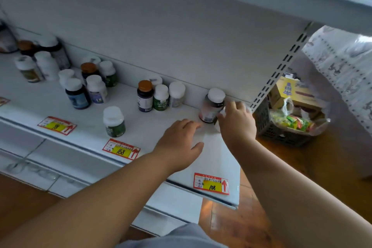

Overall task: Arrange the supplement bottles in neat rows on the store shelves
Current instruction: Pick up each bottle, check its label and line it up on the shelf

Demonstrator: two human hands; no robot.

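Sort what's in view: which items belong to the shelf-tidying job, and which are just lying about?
Job:
dark white-capped bottle at the right hand
lone green-labelled white-capped bottle
white metal shelf

Lying about:
grey plastic basket
yellow cardboard box
red-and-yellow price tags

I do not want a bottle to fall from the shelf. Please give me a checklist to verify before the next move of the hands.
1. Dark bottle with white cap stands upright: not ok, it tilts.
2. Right hand has a firm grip: cannot tell, its fingers hide a white thing beside the bottle.
3. Left hand is free to steady: ok, open, fingertips near the bottle's base.
4. Space toward the shelf's front edge: ok, bare.
5. Lone green-label bottle is in a row: not ok, it stands apart near the front.
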